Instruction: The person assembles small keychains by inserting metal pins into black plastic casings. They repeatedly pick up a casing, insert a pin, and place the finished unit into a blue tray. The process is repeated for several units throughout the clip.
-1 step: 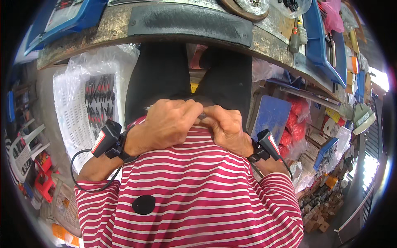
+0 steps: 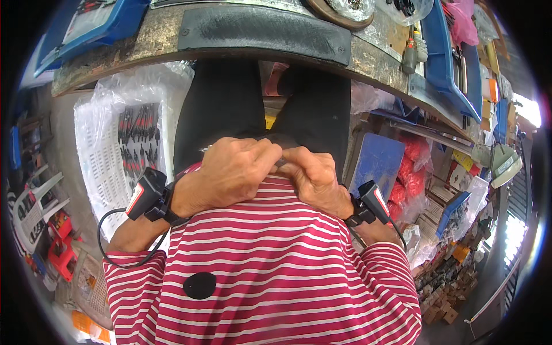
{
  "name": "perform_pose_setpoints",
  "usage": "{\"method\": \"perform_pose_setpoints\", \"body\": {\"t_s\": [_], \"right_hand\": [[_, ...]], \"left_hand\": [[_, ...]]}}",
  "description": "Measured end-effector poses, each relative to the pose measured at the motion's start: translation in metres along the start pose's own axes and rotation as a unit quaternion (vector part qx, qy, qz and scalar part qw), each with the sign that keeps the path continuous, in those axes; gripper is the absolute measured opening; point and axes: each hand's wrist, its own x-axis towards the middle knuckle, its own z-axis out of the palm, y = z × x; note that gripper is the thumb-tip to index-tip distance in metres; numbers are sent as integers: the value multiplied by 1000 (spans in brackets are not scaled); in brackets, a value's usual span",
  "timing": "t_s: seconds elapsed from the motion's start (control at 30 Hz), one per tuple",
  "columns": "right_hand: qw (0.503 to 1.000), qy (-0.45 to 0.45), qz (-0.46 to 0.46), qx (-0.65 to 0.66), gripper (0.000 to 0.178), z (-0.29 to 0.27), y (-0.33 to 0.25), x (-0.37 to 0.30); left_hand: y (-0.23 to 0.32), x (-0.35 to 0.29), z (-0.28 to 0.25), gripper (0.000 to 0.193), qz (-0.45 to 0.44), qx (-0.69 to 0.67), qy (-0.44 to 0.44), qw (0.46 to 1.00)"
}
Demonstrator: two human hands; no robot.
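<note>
My left hand and my right hand meet in front of my waist, just above my lap. Both are closed, with thumbs and forefingers pinched close together. A small dark grey bit shows between the fingertips, but its kind is hidden. A thin silvery tip pokes out beside the far left side of my left hand; I cannot tell what it belongs to. Each wrist wears a strapped black device with a cable. Under the hands are my red-and-white striped shirt and dark trousers.
Ahead runs a worn workbench with a dark pad on its edge. Blue bins stand at both ends. A screwdriver lies at the right. On the left, a white plastic-lined crate holds several black-and-red tools; a blue board leans at right.
</note>
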Motion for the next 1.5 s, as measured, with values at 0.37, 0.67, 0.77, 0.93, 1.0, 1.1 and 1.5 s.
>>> {"method": "perform_pose_setpoints", "body": {"t_s": [0.37,0.67,0.77,0.93,1.0,1.1,1.5], "right_hand": [[989,42,102,94,16,-14,-6,21],[987,139,41,63,14,-59,-11,84],[985,155,35,63,14,-67,-10,98],[987,153,11,43,16,-70,-5,99],[988,151,16,43,19,-67,-3,94],[986,158,3,44,19,-63,1,88],[988,142,-29,47,16,-62,5,89]], "left_hand": [[-6,26,-13,16,21,21,90,995],[-28,96,-47,24,89,90,187,974],[-33,112,-51,24,104,93,226,964],[-37,113,-52,28,105,92,192,971],[-38,109,-48,27,112,101,190,970],[-40,107,-40,21,131,133,219,958],[-41,101,-37,22,136,127,226,956]]}}
